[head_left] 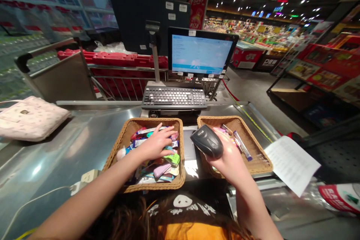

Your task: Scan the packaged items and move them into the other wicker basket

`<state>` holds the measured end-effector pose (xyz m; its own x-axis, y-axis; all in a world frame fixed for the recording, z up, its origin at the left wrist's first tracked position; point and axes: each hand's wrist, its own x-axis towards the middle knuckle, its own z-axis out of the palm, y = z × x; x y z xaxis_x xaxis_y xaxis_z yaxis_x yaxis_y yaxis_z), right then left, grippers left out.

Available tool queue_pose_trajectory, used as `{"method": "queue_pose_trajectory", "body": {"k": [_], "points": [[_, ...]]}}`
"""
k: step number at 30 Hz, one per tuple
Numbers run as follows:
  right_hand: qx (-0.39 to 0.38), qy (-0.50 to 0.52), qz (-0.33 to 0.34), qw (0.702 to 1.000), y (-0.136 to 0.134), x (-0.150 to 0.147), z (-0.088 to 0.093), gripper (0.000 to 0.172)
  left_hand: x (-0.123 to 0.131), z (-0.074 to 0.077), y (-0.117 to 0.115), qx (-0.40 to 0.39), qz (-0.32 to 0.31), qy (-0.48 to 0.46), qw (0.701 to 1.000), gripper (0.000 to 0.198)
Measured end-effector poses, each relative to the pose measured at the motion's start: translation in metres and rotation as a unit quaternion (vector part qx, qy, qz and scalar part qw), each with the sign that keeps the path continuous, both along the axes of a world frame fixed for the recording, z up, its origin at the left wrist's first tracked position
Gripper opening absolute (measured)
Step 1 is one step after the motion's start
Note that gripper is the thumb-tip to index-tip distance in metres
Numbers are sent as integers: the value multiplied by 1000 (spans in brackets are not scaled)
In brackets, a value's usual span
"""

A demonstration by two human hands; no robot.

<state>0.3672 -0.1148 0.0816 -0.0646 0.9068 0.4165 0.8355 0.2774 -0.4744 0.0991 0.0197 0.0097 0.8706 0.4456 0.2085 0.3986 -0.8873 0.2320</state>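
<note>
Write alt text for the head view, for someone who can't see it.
A person's right hand holds a black scanner over the edge of the right basket; the left hand reaches over small items in the fuller left basket. Beyond them are a keyboard and a lit screen.

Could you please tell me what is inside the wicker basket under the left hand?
The wicker basket holds jumbled small items, including a green item and a lilac item. The left hand covers part of the pile; anything beneath the top layer is hidden.
</note>
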Motion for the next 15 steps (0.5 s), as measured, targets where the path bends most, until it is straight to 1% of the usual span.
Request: {"method": "queue_pose_trajectory", "body": {"k": [4,8,12,15], "points": [[1,6,-21,1000,-7,16,-1,50,28,8,10,13,-20,-15,1000,24],[0,20,-59,998,-17,39,-3,53,65,13,16,22,-49,1,999,26],[3,32,-120,992,-30,69,-4,53,110,18,20,40,-73,-6,996,26],[17,25,-174,984,-41,92,-5,54,154,19,22,53,-79,5,995,32]]}}
